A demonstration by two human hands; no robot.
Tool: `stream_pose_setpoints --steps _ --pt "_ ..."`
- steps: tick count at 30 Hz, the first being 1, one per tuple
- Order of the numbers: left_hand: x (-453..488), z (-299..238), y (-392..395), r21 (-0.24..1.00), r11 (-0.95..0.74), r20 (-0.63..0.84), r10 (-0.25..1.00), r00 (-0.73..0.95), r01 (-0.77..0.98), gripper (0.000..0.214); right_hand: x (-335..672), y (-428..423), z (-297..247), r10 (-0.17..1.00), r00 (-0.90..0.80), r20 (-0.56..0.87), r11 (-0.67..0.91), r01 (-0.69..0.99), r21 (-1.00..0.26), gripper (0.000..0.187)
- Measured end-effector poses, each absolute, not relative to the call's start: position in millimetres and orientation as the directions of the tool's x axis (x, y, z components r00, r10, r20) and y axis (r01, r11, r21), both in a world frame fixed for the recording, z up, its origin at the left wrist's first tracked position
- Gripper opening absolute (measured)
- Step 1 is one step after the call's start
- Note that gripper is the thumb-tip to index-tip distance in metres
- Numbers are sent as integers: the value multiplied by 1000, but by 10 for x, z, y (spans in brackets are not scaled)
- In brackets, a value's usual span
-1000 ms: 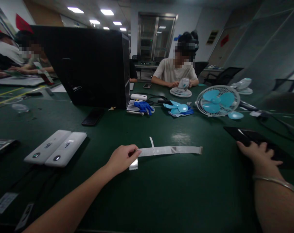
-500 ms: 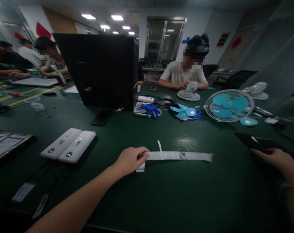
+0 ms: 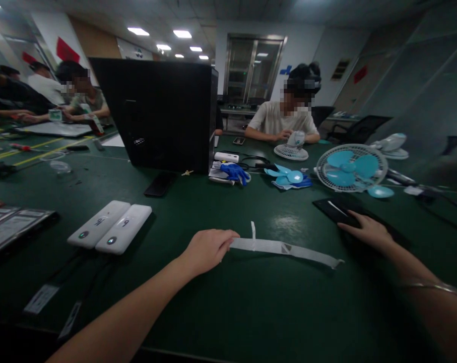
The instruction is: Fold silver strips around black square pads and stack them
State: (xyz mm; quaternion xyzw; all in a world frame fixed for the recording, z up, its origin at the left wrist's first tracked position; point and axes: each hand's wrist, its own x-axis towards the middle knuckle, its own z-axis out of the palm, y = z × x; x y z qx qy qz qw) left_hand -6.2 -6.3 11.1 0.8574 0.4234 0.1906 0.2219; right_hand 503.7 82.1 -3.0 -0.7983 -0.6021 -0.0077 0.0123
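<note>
My left hand (image 3: 212, 250) pinches one end of a white flat ribbon cable (image 3: 268, 245). The cable stretches to the right just over the green table, its far end curving down, and a short white strip sticks up near its middle. At the right, my right hand (image 3: 366, 232) grips a black flat panel (image 3: 324, 205), fingers over its top and thumb at the near edge. A pale line shows on the panel, and its right side is lost in shadow.
A black computer case (image 3: 156, 116) stands behind a dark phone (image 3: 160, 184). Two white power banks (image 3: 124, 229) with cords lie at left. Blue gloves (image 3: 236, 173), loose fan blades (image 3: 284, 174) and a fan (image 3: 351, 169) sit farther back. Across the table a person (image 3: 284, 118) handles a small fan.
My right hand has brought the black panel leftward, closer to the cable. The cable's free end has swung slightly toward me and bent, while my left hand keeps its pinch.
</note>
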Motion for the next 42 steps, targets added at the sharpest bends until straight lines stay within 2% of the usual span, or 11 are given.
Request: stream_pose_setpoints --steps 3,6,12,17,23,25,27,30,34,38,42 --pt "-60 115 -86 566 -574 108 763 637 592 26 4517 882 -121 999 48 -23 -49 997 -62 84" --pt "-60 131 -112 574 -594 29 702 711 563 23 3929 851 -160 980 -191 -60 183 976 -116 88" --pt "-71 186 -134 485 -689 64 643 763 539 26 2950 483 -6 789 -594 -159 530 787 -315 86" --pt "-109 136 -61 525 -659 43 653 756 539 23 2590 267 175 668 -714 -209 604 684 -409 87" --pt "-111 74 23 613 -459 -73 777 625 643 23 2753 250 663 624 -717 -310 532 681 -503 82" --pt "-101 65 32 634 -418 -88 797 597 651 23 2826 166 837 630 -671 -391 494 734 -466 86" --pt "-87 48 38 666 -389 -75 814 575 637 23 2834 42 895 669 -623 -404 486 779 -396 87" --pt "-62 13 53 738 -328 -53 843 536 589 24 2736 -128 720 753 -620 -220 552 777 -301 80" --pt "-34 -24 71 830 -223 -75 863 500 511 24 2593 -185 343 710 -703 35 695 692 -195 65" --pt "-40 -35 58 866 -168 -77 886 458 471 32 2588 -121 194 658 -748 93 752 659 -22 49" --pt "-81 -41 60 802 -190 -51 922 383 566 35 2656 -64 156 658 -744 120 739 668 85 46"
